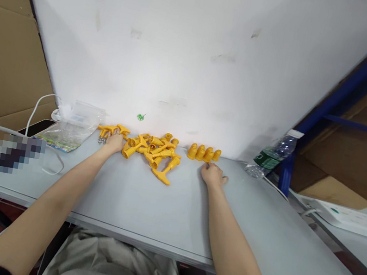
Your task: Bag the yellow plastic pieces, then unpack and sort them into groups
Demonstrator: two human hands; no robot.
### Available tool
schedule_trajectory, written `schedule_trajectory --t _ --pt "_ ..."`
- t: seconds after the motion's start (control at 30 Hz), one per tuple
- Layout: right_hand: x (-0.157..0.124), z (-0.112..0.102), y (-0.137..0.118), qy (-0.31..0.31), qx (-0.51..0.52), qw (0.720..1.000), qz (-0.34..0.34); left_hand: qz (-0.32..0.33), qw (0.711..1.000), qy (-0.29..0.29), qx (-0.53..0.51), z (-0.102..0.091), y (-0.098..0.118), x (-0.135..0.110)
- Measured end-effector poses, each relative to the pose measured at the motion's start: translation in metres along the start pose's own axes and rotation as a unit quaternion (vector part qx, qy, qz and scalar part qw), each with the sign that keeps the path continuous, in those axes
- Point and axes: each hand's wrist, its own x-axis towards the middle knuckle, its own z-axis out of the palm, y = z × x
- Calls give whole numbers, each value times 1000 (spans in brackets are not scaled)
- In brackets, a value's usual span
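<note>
My left hand [114,142] reaches to the left end of the yellow parts, its fingers closed on one of the yellow T-handled corkscrews [109,128]. Metal spirals [102,140] show beneath these handles. Right of that hand lies a loose pile of yellow T-handles and bell-shaped sleeves [153,149], tumbled over each other. Several yellow sleeves [200,152] stand upright in rows near the wall. Just in front of them my right hand [213,175] rests on the table, thumb apart and nothing visible in it; its fingertips are partly hidden.
A clear plastic bag [68,132] and a white cable [35,108] lie at the left, by a blurred-out object [15,155]. A water bottle [274,155] leans against a blue post at the right. Beyond it sits a white power strip [353,217]. A white wall [189,63] closes off the back.
</note>
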Motion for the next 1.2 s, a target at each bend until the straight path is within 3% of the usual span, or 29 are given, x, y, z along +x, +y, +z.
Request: schedule_trajectory --t 0.13,0.33,0.47,0.63,0.77,0.83,0.93,1.0,1.2 --pt "0 0 -1 16 10 1000 3 -3 1000 8 -29 -3 -7 4" --pt "-3 -2 -2 22 27 999 10 40 992 73 -90 -10 -17 5" --pt "-6 -8 -6 91 62 994 -2 50 982 114 -140 -18 -15 3" --pt "-12 -18 -28 121 149 970 -147 32 964 133 -229 -26 -2 -6" --pt "-28 -23 -52 43 114 928 -352 17 925 179 -335 -27 9 -20" --pt "-38 -23 -60 -16 59 907 -416 12 907 204 -369 -24 13 -28" --pt "-49 -18 -66 -70 -9 899 -433 35 898 253 -359 -16 17 -37" --pt "-52 -15 -66 -74 -37 896 -436 78 905 281 -310 -11 19 -43" --pt "-44 -16 -65 7 2 867 -498 265 904 295 -163 -5 29 -62"
